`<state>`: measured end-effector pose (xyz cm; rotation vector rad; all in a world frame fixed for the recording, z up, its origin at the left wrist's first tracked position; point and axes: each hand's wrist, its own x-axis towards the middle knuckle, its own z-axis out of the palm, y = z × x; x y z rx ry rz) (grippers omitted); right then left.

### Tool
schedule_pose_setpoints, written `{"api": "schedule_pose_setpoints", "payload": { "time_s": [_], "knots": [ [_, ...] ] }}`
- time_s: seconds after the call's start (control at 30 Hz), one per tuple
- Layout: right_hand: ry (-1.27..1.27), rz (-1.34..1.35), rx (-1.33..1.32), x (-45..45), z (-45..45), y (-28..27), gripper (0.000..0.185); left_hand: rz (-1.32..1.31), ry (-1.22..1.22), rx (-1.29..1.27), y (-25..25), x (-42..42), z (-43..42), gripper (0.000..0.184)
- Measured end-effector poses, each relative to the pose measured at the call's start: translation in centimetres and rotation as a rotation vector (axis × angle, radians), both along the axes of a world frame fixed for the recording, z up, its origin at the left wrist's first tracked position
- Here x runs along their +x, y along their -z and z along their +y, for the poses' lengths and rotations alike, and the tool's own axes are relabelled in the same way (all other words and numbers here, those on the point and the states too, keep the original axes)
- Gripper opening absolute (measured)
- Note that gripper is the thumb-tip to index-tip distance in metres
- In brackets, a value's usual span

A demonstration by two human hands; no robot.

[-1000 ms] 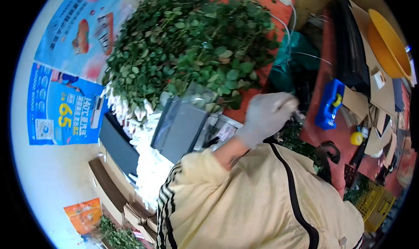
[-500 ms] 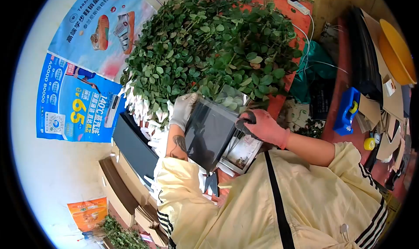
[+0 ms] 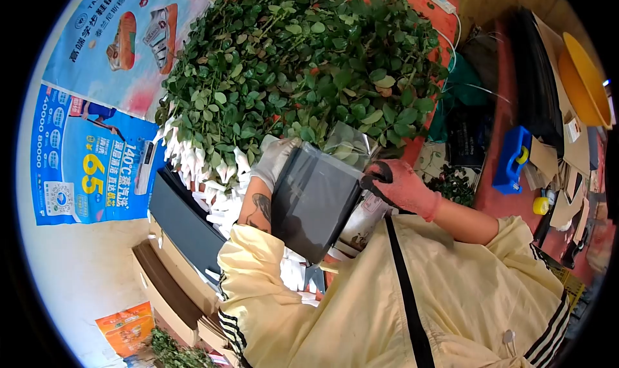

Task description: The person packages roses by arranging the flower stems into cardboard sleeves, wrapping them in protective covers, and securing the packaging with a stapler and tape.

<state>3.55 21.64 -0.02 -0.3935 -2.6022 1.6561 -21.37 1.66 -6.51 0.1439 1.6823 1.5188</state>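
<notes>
A dark grey flat box [image 3: 313, 203] with glossy clear plastic over it lies tilted in front of my body. My left hand [image 3: 276, 158], in a whitish glove, grips its upper left edge, fingers partly hidden behind it. At the upper right corner my right hand [image 3: 401, 186], in a pink glove with dark fingertips, is closed in a pinch on the plastic's edge. A clear plastic piece [image 3: 351, 142] stands up behind the box, against the leaves. Partly covered below my right hand is a white printed box [image 3: 364, 223].
A big heap of green leafy stems [image 3: 303, 65] covers the red table [image 3: 419, 142]. White-wrapped tips [image 3: 222, 168] line its left side. Cardboard [image 3: 171, 290] leans at lower left. A blue tape dispenser [image 3: 512, 161] and yellow basin [image 3: 583, 81] are at right.
The view has shifted slightly. The dark box now sits more upright to the camera and covers more of the white printed box. Both hands keep their hold at its upper edge.
</notes>
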Motion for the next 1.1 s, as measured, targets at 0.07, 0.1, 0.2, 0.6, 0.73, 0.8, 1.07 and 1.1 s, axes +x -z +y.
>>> {"api": "schedule_pose_setpoints", "payload": {
  "time_s": [0.07,0.1,0.2,0.6,0.73,0.8,1.07,1.1],
  "knots": [
    [0.014,0.003,-0.013,-0.2,0.2,0.1,0.021,-0.246,-0.103,-0.011,0.2,-0.6,0.1,0.013],
    [0.007,-0.010,-0.025,-0.3,0.2,0.1,0.019,-0.204,-0.103,-0.035,0.5,-0.3,0.4,0.015],
    [0.004,0.003,-0.054,-0.3,0.2,0.0,0.018,-0.179,-0.032,-0.115,2.7,-2.0,-0.1,0.023],
    [-0.211,0.039,-0.067,-0.6,1.7,0.6,0.021,1.261,-0.667,-0.431,-10.1,20.7,-5.4,0.043],
    [-0.222,0.075,-0.146,-0.9,2.0,1.5,0.018,0.643,-0.863,-0.066,-3.8,28.9,-3.8,0.065],
    [-0.217,0.109,-0.252,-1.1,2.0,2.9,0.017,0.315,-0.953,0.434,-1.4,28.5,-3.1,0.063],
    [-0.374,0.002,-0.473,-3.8,4.9,0.7,0.017,0.286,-0.955,0.427,-2.4,28.0,-0.5,0.055],
    [-0.335,-0.035,-0.523,-3.9,5.2,0.1,0.016,0.280,-0.948,0.355,-1.1,27.8,-1.0,0.056]
  ]
}}
